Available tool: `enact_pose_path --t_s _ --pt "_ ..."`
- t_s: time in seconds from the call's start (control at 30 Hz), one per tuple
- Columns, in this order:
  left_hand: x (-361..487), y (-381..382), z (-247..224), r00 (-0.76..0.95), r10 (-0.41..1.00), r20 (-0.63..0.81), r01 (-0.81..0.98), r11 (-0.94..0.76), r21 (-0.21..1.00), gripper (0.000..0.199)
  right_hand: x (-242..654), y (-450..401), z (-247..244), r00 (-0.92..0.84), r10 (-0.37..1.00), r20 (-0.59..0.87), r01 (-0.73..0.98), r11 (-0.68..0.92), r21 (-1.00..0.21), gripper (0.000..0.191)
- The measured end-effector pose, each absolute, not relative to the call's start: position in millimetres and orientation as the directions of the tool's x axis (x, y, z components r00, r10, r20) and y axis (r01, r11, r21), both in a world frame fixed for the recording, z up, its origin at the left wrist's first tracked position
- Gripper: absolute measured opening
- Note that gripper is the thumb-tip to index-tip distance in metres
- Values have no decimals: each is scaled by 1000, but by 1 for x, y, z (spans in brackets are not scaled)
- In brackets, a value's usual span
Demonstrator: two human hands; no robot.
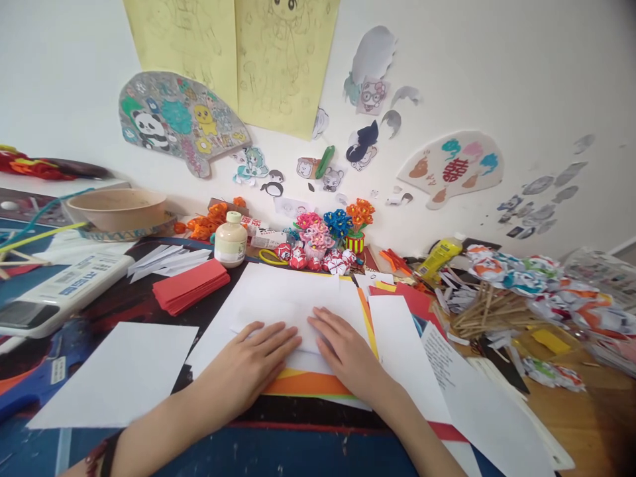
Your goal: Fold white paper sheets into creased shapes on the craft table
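My left hand lies flat on a sheet of white paper in the middle of the table, fingers stretched out. My right hand rests on the same paper from the other side, its fingers flat too. Between the fingertips of both hands the paper seems to have a folded or overlapping part, but its exact shape is hard to make out. Beneath it, orange and yellow sheets stick out along the near edge and the right side. Neither hand grips anything.
A white sheet and a blue glue gun lie left. Behind them are red paper strips and a glue bottle. Paper flowers stand along the wall. White sheets and wooden sticks crowd the right.
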State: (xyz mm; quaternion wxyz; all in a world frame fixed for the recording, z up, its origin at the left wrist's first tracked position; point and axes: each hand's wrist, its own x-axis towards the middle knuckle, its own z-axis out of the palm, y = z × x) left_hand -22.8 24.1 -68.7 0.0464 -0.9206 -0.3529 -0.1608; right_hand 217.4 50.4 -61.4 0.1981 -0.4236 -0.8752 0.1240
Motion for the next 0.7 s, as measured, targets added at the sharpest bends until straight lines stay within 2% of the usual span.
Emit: enact_pose_path --t_s 0.17,0.53,0.7 --pt "-23 25 -68 714 643 277 667 -745 10 50 217 50 -63 -573 791 215 701 609 -371 41" --pt "-23 27 -72 693 644 326 667 -743 50 49 219 53 -67 -571 792 215 707 608 -361 42" --pt "-24 27 -74 703 647 296 675 -737 8 51 220 54 -68 -576 789 215 708 613 -351 41"
